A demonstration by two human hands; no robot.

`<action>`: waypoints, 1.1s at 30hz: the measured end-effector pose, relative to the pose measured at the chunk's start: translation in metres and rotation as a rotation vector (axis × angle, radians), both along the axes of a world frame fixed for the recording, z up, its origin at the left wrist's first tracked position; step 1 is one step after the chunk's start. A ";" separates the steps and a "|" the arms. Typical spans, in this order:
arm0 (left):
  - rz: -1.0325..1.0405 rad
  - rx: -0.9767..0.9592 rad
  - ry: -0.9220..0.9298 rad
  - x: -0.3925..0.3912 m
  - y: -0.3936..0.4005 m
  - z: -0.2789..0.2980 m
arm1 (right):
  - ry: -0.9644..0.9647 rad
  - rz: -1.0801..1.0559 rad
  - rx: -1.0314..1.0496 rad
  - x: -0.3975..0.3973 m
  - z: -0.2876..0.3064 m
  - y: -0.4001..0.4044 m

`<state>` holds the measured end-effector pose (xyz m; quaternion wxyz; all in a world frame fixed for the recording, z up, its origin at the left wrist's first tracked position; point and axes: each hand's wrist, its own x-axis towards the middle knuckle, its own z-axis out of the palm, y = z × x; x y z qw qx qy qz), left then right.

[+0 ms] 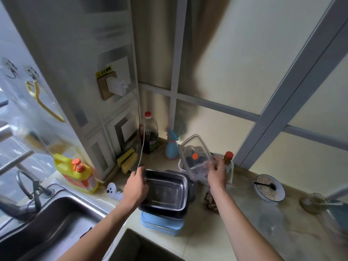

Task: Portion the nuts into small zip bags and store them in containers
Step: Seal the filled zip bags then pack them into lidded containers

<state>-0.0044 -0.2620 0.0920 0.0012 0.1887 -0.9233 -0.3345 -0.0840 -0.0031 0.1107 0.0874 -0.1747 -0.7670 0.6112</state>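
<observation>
The right hand (216,171) has its fingers (213,160) pinching the lower rim of a clear plastic container (194,155), which is lifted off the table and tilted, its open side toward the camera. The left hand (136,185) curls its fingers (140,171) over the left rim of a steel tray (165,191), thumb on the outside. That tray sits on top of a stack of blue containers (160,224) at the table's (244,232) front edge. A bag of nuts (209,201) lies on the table just right of the stack, partly hidden by the right forearm. Behind the clear container stands a white basket (202,179) holding a red-capped bottle (228,157). Farther back are a blue spray bottle (171,147) and a dark sauce bottle (149,134). A bowl with a spoon (269,187) sits to the right. At the left are a steel sink (62,219) and a yellow detergent bottle (77,174).
</observation>
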 end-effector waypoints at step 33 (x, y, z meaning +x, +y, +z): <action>-0.028 -0.455 0.276 0.011 0.151 0.007 | -0.582 0.064 0.349 0.007 -0.146 0.127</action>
